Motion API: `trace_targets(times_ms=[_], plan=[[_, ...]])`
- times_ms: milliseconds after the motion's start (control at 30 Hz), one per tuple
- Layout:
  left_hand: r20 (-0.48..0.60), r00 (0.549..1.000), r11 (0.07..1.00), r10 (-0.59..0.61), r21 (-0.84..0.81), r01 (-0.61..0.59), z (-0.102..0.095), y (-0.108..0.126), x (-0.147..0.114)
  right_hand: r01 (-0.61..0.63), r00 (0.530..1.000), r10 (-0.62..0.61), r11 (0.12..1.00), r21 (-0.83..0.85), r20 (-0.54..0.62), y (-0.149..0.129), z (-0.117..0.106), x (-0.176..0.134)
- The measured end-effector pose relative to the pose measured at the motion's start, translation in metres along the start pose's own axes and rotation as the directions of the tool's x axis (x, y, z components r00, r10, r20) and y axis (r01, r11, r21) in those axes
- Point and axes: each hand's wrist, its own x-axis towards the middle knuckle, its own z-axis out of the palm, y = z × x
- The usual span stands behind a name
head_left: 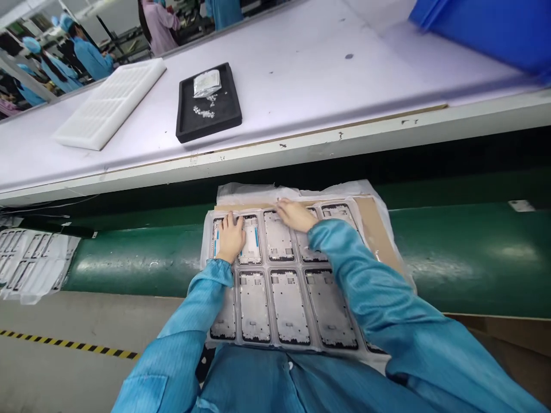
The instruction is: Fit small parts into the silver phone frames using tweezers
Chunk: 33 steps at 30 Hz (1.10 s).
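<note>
A clear plastic tray (pixel 266 265) lies in front of me, its pockets filled with several metal phone frames (pixel 253 307) edged in black. My left hand (pixel 231 238) rests open across the two back-left frames, fingers spread. Blue strips (pixel 257 237) show on those two frames. My right hand (pixel 297 215) reaches over the back row, above the top of the third phone frame (pixel 279 238). Its finger and thumb look slightly apart, and I see nothing held between them. My right forearm covers part of the tray's right side.
Beneath the tray are brown cardboard (pixel 379 229) and a green conveyor belt (pixel 465 258). On the white shelf (pixel 301 63) ahead are a black tray (pixel 209 123) with small clear bits, a white tray (pixel 112 103) and a blue bin (pixel 495 34). More wrapped frames (pixel 37 261) lie left.
</note>
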Motion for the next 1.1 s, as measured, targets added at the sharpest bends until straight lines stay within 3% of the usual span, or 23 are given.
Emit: trace_targets(times_ms=[133, 333, 800, 933, 1100], plan=[[-0.012, 1.0, 1.0, -0.004, -0.014, 0.003, 0.001, 0.0, -0.002, -0.013, 0.998, 0.02, 0.992, -0.123, 0.056, -0.015, 0.003, -0.003], [-0.027, 1.0, 0.999, -0.006, -0.054, 0.005, 0.003, -0.001, -0.002, -0.017, 0.994, 0.042, 0.973, -0.23, 0.105, -0.016, 0.004, -0.003], [-0.168, 0.986, 1.0, -0.017, -0.005, 0.016, 0.012, 0.002, -0.008, 0.012, 0.985, 0.025, 0.977, -0.214, 0.17, -0.026, -0.014, 0.029], [-0.144, 0.989, 1.0, -0.027, -0.019, 0.025, 0.007, 0.003, -0.008, 0.046, 0.981, -0.011, 0.983, -0.177, 0.193, -0.034, -0.034, 0.03], [-0.111, 0.993, 0.999, -0.034, -0.029, 0.031, 0.0, 0.002, -0.007, 0.209, 0.959, -0.196, 0.977, -0.046, 0.204, -0.053, -0.088, 0.01]])
